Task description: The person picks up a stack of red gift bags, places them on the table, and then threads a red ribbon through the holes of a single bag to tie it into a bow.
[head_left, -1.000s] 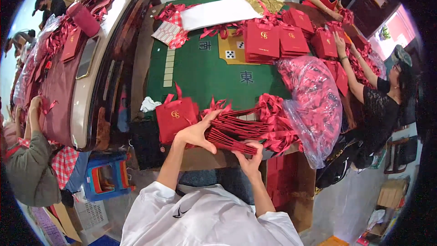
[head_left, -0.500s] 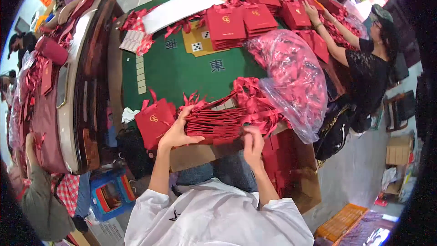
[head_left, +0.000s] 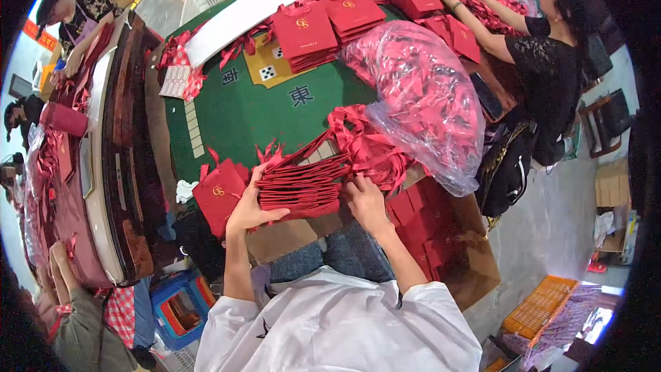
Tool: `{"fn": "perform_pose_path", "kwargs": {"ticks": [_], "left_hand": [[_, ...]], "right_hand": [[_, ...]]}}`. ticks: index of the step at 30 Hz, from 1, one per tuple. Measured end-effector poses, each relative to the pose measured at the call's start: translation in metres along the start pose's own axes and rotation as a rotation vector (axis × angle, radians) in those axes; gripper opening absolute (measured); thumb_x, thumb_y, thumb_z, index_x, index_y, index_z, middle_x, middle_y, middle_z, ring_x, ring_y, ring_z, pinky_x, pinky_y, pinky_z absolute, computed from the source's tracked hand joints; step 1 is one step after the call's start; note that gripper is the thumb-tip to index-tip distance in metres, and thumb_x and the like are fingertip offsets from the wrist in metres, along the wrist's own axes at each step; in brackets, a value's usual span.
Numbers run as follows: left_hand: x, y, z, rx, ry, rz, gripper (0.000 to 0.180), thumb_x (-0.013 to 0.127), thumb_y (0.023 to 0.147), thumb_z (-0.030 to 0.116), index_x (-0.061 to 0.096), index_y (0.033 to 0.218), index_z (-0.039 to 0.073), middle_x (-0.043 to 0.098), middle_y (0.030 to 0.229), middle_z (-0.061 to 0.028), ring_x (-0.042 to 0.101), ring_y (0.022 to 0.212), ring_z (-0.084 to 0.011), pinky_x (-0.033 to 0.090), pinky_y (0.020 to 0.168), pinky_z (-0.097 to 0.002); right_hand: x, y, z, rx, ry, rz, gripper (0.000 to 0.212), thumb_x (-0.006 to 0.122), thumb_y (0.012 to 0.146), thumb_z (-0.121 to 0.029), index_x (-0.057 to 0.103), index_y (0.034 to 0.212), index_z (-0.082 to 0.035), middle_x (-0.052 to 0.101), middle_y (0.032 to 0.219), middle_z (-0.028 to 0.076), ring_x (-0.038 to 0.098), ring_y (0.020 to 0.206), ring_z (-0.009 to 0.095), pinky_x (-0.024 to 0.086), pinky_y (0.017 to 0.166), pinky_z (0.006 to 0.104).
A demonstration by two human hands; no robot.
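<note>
A thick stack of flat red paper gift bags (head_left: 303,186) stands at the near edge of the table, their folded edges layered toward me. My left hand (head_left: 249,208) grips its left end, with the thumb along the front. At the right end, my right hand (head_left: 363,201) has its fingers curled in against the bag edges and the ribbons. What lies between those fingertips is hidden. Loose red ribbon handles (head_left: 372,148) spill from the stack's right side. More red bags (head_left: 222,193) with ribbon handles lie just left of my left hand.
A clear plastic sack of red ribbons (head_left: 427,96) bulges on the green table (head_left: 275,120). Bag stacks (head_left: 303,31) and a white board (head_left: 241,21) lie farther back. A cardboard box of red bags (head_left: 475,262) stands at lower right. A co-worker (head_left: 544,62) handles bags at the far right.
My right hand has moved up from the stack's lower right corner and in among the ribbons at its right end. My left hand keeps its grip. The whole view has turned slightly.
</note>
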State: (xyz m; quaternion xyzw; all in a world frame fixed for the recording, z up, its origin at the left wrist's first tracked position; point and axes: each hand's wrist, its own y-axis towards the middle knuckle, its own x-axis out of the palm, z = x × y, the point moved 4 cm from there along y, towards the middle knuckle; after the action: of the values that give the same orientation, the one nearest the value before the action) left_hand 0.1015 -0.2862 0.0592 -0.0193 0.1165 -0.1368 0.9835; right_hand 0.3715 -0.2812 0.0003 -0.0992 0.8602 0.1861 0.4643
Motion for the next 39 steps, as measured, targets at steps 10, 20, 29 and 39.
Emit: {"fn": "perform_pose_path", "kwargs": {"ticks": [10, 20, 29, 39], "left_hand": [[-0.001, 0.001, 0.007, 0.05, 0.021, 0.018, 0.104, 0.089, 0.064, 0.015, 0.028, 0.148, 0.003, 0.042, 0.142, -0.0121, 0.041, 0.134, -0.0234, 0.033, 0.114, -0.0374], [-0.003, -0.002, -0.008, 0.061, 0.016, 0.019, 0.107, 0.089, 0.063, 0.012, 0.025, 0.149, 0.004, 0.039, 0.144, -0.0104, 0.037, 0.135, -0.0208, 0.029, 0.115, -0.0358], [-0.003, -0.008, 0.001, 0.142, -0.002, -0.009, 0.102, 0.081, 0.076, 0.037, 0.022, 0.151, 0.002, 0.032, 0.151, -0.0136, 0.026, 0.144, -0.0249, 0.02, 0.119, -0.0386], [-0.003, -0.001, -0.017, -0.008, -0.16, 0.074, 0.052, 0.036, 0.106, 0.034, 0.034, 0.145, 0.0, 0.037, 0.148, -0.0138, 0.024, 0.144, -0.0246, 0.016, 0.119, -0.0365]], "right_hand": [[-0.049, 0.012, 0.023, 0.301, 0.345, 0.474, 0.012, 0.061, 0.089, 0.0, 0.061, 0.101, -0.001, 0.054, 0.091, 0.009, 0.058, 0.08, 0.021, 0.049, 0.068, 0.0302], [-0.052, 0.001, -0.041, 0.023, 0.562, 0.218, 0.049, 0.08, 0.074, -0.013, 0.055, 0.114, -0.002, 0.055, 0.111, 0.013, 0.056, 0.101, 0.026, 0.045, 0.09, 0.0365], [-0.019, 0.007, -0.047, 0.105, 0.56, 0.139, 0.059, 0.086, 0.07, -0.015, 0.05, 0.114, 0.0, 0.058, 0.109, 0.015, 0.059, 0.099, 0.027, 0.047, 0.088, 0.0366], [-0.016, -0.002, -0.055, -0.104, 0.71, 0.123, 0.037, 0.079, 0.078, -0.006, 0.047, 0.096, -0.003, 0.069, 0.1, 0.016, 0.068, 0.088, 0.026, 0.053, 0.076, 0.0336]]}}
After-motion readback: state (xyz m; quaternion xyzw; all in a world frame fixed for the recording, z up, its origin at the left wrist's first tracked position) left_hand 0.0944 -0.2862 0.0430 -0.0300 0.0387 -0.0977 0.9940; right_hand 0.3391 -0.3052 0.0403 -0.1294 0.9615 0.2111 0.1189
